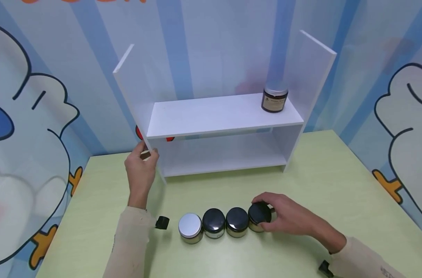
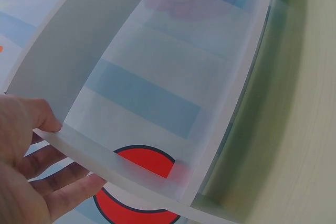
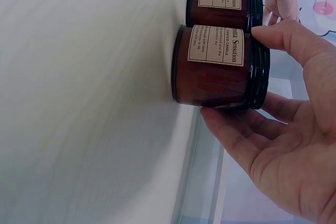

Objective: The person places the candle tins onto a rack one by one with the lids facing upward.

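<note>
My left hand (image 1: 140, 166) grips the front edge of the left side panel of a white shelf (image 1: 214, 116), thumb inside and fingers outside, as the left wrist view also shows. My right hand (image 1: 289, 214) holds the rightmost scented candle jar (image 3: 212, 69) around its black lid. That jar is amber glass with a beige label and stands at the end of a row on the table. Beside it stand a black-lidded candle jar (image 1: 237, 223), another black-lidded jar (image 1: 213, 224) and, leftmost, a silver-lidded jar (image 1: 190, 228).
On the shelf's upper board, at the right end, sits a dark jar (image 1: 274, 99) with a beige label and a pale lid. The shelf stands at the back of the pale green table (image 1: 336, 185), in front of a blue striped wall (image 1: 214, 46) with cartoon figures.
</note>
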A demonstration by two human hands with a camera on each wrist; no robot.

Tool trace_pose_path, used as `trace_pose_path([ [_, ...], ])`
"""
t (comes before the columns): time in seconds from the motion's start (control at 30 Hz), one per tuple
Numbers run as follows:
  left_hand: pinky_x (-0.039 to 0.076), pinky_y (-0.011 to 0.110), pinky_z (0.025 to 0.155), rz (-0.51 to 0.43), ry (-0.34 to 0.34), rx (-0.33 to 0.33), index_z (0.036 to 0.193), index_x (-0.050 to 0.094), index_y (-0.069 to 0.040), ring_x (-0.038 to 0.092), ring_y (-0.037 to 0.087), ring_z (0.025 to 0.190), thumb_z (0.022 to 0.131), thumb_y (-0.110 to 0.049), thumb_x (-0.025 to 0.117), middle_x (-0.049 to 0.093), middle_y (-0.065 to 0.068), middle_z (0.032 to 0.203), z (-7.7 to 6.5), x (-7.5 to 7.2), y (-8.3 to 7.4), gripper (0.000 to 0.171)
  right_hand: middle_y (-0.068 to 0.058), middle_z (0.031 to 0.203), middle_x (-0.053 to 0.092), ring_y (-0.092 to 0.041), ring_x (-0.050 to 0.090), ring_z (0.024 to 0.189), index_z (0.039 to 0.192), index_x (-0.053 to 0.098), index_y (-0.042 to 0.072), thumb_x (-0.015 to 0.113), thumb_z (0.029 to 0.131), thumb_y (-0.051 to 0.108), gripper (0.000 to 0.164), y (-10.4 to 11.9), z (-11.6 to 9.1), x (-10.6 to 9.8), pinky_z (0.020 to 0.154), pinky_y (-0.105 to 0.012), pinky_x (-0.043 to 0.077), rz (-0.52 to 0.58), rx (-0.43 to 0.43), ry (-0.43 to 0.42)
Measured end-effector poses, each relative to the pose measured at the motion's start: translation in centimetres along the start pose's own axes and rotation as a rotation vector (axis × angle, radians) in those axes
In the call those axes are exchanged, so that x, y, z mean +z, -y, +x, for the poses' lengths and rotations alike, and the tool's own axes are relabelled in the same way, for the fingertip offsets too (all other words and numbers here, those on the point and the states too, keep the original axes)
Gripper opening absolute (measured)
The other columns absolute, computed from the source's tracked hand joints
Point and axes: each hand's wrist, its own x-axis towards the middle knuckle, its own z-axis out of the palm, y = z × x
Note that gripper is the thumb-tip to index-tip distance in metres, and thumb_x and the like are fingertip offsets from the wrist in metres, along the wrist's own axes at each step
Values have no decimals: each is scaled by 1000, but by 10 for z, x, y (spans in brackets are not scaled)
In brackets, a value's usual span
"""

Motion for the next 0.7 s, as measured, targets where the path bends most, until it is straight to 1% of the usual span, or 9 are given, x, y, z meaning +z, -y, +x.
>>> trace_pose_path([
  [0.17,58,49,91,3,-7,11,135,65,-7,67,33,109,97,-16,62,68,17,119,0,1,0,39,4,122,65,-13,63,109,130,62,9,79,83,27,53,0,-1,0,90,-32,54,4,-4,-6],
  [0.33,58,49,91,6,-14,12,135,65,-8,67,32,109,97,-17,62,68,14,119,0,1,0,40,3,122,65,-12,63,108,130,62,10,79,84,28,52,-1,-1,0,89,-31,55,-2,-8,-11],
  [0.53,59,49,90,-1,-17,23,135,65,-7,67,33,108,96,-17,62,68,14,118,0,0,-1,40,2,123,64,-13,63,108,131,62,9,79,85,29,53,-1,-1,0,89,-32,55,4,-4,-4],
  [0.7,58,48,91,1,-14,16,135,64,-8,67,33,108,97,-17,62,68,14,118,0,0,0,40,2,124,64,-13,63,109,131,62,9,78,85,28,52,-1,-2,1,89,-32,55,15,0,-5],
])
